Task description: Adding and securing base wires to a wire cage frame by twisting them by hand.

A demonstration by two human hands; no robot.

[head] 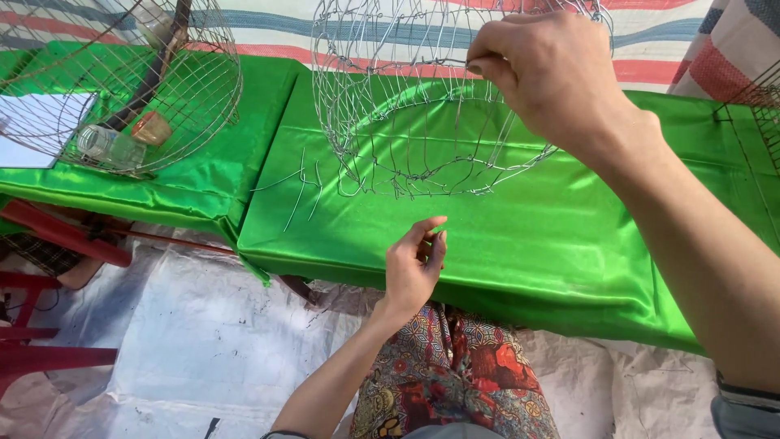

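Note:
A half-woven wire basket (406,122) stands on the green satin tablecloth (504,236), its rim cut off by the top of the view. My right hand (544,73) is raised at the basket's upper right side, fingers pinched on one of its thin wires. My left hand (414,264) hovers lower, near the table's front edge, fingers loosely curled and apart, holding nothing that I can see. Several loose bent wires (301,191) lie on the cloth left of the basket.
A second wire basket (122,81) lies at the back left with a glass jar (110,146) and a small cup (152,128) inside. A white sheet (36,126) lies under it. A red stool (49,325) stands lower left. A grey tarp (195,325) covers the ground.

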